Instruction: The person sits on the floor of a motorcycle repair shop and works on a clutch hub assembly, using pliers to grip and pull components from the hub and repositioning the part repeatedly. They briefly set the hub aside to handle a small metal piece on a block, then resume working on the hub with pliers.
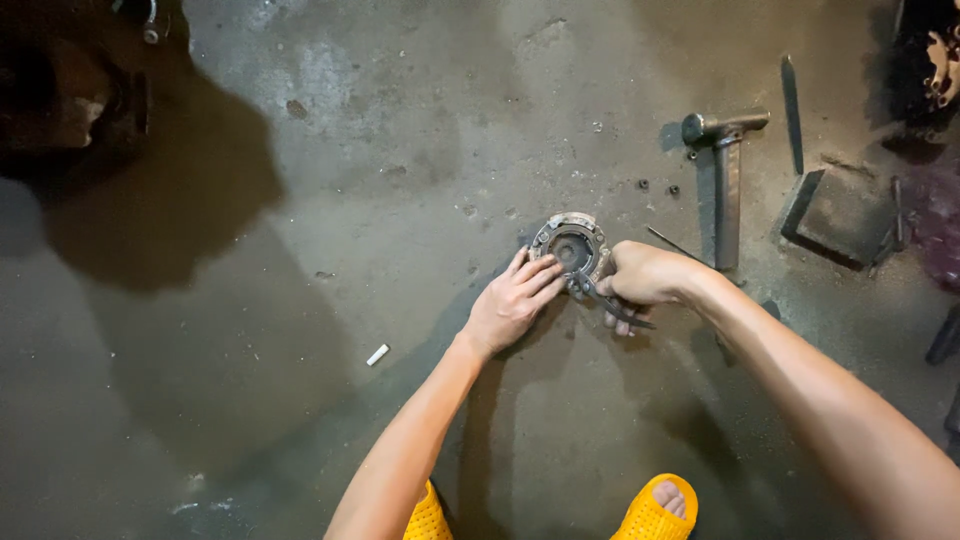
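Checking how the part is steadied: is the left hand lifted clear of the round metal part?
No, the left hand lies flat with its fingers touching the round metal part on the floor.

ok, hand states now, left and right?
Left hand: open, fingers flat on the round metal part.
Right hand: closed on pliers.
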